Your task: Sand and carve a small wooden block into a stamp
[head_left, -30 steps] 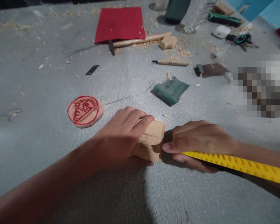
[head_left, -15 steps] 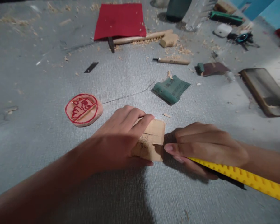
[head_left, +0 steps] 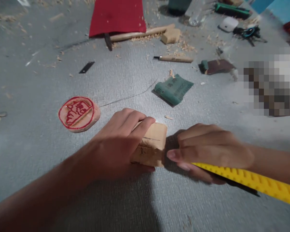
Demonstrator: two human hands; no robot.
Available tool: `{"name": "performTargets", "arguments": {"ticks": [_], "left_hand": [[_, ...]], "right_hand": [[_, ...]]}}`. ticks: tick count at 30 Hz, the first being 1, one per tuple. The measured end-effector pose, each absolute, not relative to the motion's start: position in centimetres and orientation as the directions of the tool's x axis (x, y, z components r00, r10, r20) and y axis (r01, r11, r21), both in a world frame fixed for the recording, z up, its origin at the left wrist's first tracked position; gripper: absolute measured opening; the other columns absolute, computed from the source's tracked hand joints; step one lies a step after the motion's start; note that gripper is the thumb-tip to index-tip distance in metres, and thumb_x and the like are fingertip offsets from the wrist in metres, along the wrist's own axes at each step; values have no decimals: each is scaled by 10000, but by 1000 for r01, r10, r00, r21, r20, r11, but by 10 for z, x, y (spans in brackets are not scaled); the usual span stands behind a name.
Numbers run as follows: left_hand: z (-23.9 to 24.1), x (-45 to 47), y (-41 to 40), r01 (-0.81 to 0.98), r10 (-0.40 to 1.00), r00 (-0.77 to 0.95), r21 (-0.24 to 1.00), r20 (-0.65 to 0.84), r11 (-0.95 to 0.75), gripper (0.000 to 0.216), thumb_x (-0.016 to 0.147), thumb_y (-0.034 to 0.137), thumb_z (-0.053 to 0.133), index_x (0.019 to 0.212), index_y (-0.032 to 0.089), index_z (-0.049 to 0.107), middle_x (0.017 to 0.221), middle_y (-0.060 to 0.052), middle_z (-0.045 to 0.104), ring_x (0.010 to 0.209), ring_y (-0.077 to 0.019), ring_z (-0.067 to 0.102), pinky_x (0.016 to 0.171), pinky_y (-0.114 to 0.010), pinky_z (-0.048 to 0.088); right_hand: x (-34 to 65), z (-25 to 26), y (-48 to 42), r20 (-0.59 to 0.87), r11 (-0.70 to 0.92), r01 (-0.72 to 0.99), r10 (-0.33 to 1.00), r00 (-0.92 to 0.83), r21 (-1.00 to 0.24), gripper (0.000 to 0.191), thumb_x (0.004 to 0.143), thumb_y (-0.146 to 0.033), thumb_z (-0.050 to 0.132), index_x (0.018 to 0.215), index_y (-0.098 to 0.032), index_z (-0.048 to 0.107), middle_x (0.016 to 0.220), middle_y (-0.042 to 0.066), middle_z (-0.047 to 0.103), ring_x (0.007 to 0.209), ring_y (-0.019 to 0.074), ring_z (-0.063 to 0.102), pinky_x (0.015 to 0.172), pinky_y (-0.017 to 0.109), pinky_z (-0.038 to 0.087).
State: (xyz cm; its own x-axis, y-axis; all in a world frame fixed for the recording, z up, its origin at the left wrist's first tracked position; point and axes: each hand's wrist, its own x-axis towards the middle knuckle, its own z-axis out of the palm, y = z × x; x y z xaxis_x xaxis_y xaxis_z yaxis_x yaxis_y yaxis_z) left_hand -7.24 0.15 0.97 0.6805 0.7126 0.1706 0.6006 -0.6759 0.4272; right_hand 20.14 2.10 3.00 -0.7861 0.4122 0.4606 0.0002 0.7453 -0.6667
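My left hand (head_left: 118,143) is closed around a small pale wooden block (head_left: 157,132) with pencil lines on its upper face, pressed down on the grey table. In my right hand (head_left: 212,146) is a yellow utility knife (head_left: 251,178), its long handle sticking out to the lower right. My right thumb and fingertips lie close to the block's right end; shadow hides the exact place of the blade tip. Left of my left hand lies a round wooden piece (head_left: 80,113) with a red outlined drawing.
Crumpled green sandpaper (head_left: 174,90) lies beyond the block. Further back are a carving chisel (head_left: 175,59), a loose blade (head_left: 87,67), a red sheet (head_left: 118,16), a wooden handle (head_left: 140,34), a wood offcut (head_left: 170,36), shavings and keys (head_left: 248,33). A blurred-out patch covers the right side.
The view has shifted a little, so the table items sit further left and those at the back higher. Both hands keep their holds; the knife stays by the block's right end.
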Motion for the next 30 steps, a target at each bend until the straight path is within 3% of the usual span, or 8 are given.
{"name": "performTargets", "arguments": {"ticks": [6,12,15,19,24,28,30], "left_hand": [[9,-71,2,582,699,695,438,169,-685,927,811,635,843,1549,187,503,1369,-174,640,1222,-381,591,981,-550,549],[3,-69,0,548,757,618,575,211,-607,1193,823,582,860,1731,246,163,1447,-165,615,1286,-372,599,1032,-577,552],[2,-69,0,523,759,623,622,187,-583,1222,814,620,862,1736,281,135,1492,-169,588,1329,-388,588,1062,-614,549],[11,-73,3,464,725,667,665,172,-585,1342,771,619,895,1742,232,53,1565,-210,518,1414,-411,520,1090,-639,547],[15,-76,6,491,709,689,626,146,-606,1115,786,490,855,1700,239,268,1591,-189,509,1439,-440,501,1155,-674,476],[5,-74,7,565,789,579,597,204,-569,1069,827,628,815,1667,189,322,1514,-201,579,1357,-431,556,1116,-667,496],[4,-72,6,540,778,591,612,215,-578,1148,791,673,837,1674,173,300,1536,-222,560,1370,-441,545,1106,-664,508]], "right_hand": [[190,18,25,486,733,-26,424,-764,-680,167,968,-128,760,1128,-162,730,744,8,733,647,158,743,628,256,616],[187,17,28,450,696,-7,456,-768,-718,182,1011,-154,712,1190,-187,727,917,62,821,804,178,821,732,268,679],[186,18,28,444,701,18,470,-763,-713,178,1024,-186,713,1200,-201,738,943,62,835,823,174,831,736,254,681],[187,19,27,442,696,59,516,-734,-715,239,983,-158,768,1220,-177,742,968,75,849,864,180,842,758,235,683],[193,24,23,443,690,159,605,-661,-706,205,962,-153,773,1158,-214,767,960,64,855,842,192,843,749,252,697],[196,30,22,421,666,378,720,-552,-643,104,998,-191,723,1064,-239,787,922,46,855,785,191,835,656,263,686],[195,31,23,430,660,374,727,-534,-651,106,1001,-202,721,1068,-246,790,911,42,851,754,181,825,618,252,671]]}}
